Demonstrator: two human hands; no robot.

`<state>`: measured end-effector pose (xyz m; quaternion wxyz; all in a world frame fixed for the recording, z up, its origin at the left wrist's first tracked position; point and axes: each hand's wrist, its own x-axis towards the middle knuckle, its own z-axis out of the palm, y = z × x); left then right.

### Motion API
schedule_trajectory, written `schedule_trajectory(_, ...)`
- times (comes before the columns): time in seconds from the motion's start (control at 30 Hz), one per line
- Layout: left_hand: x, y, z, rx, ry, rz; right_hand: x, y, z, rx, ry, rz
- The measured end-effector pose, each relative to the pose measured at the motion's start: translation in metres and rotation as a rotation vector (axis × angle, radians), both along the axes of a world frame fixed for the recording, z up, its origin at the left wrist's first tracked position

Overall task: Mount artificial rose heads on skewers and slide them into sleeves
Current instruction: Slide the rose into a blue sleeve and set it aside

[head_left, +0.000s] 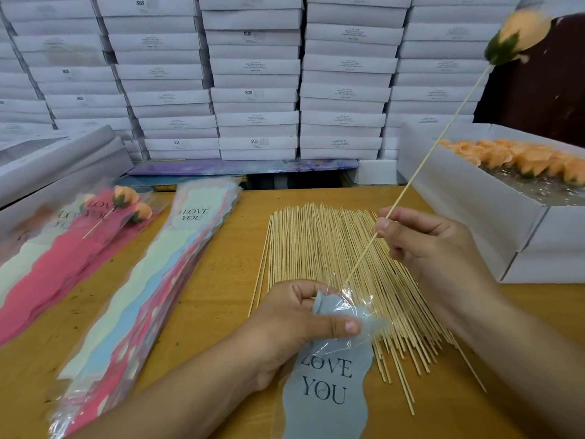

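My right hand pinches a bamboo skewer low on its shaft. An orange rose head with a green base sits on the skewer's top end, up at the right. The skewer's bottom tip reaches the mouth of a grey-blue "LOVE YOU" sleeve. My left hand grips that sleeve's top edge between thumb and fingers. The sleeve hangs down over the table's front.
A flat pile of loose skewers lies on the wooden table. A stack of sleeves lies to the left, sleeved roses beyond it. A white box of orange rose heads stands right. White boxes wall the back.
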<state>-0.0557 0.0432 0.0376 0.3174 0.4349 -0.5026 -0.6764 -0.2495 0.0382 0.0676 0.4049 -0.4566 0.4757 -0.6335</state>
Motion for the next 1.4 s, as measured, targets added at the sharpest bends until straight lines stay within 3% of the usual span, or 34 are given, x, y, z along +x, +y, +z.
schedule_trajectory(0.43, -0.001, 0.0, -0.001, 0.013, 0.019, -0.001, 0.008, 0.003, -0.008, 0.051, 0.002, 0.12)
schedule_trajectory(0.93, -0.001, 0.001, -0.005, 0.018, 0.04, -0.061, 0.016, 0.005, -0.017, 0.165, 0.143, 0.224)
schedule_trajectory(1.4, 0.003, -0.002, -0.005, 0.045, 0.063, -0.003, 0.01, 0.001, -0.013, 0.153, 0.19, 0.132)
